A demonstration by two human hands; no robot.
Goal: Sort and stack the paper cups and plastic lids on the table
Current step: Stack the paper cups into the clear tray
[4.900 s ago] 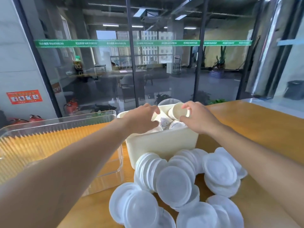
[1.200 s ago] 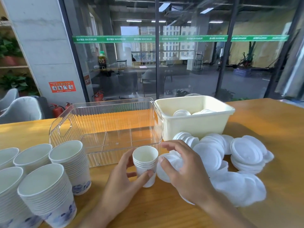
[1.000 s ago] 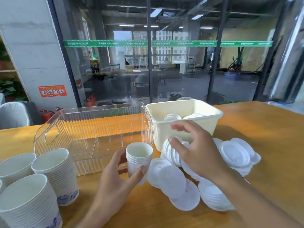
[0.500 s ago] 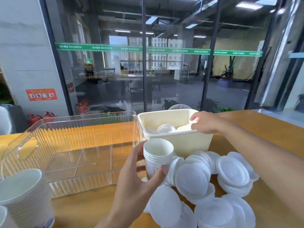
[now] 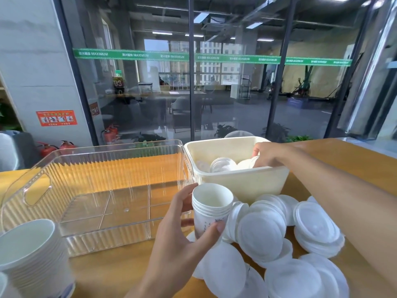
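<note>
My left hand (image 5: 182,239) grips a short stack of nested white paper cups (image 5: 211,206), upright, in front of the cream tub (image 5: 240,182). My right hand (image 5: 269,154) reaches down into that tub among the cups and lids (image 5: 222,164) lying inside, its fingers curled on a white cup there, partly hidden by the rim. A heap of white plastic lids (image 5: 263,234) spreads over the wooden table (image 5: 120,274) in front of the tub. A tall stack of paper cups (image 5: 30,250) stands at the bottom left.
A clear ribbed plastic bin (image 5: 96,190) with inner dividers sits left of the tub, nothing inside. A glass wall runs along the table's far edge. Bare wood lies at the far right (image 5: 343,155).
My right hand went from the lid heap into the cream tub. My left hand lifted the small cup stack off the table and holds it higher.
</note>
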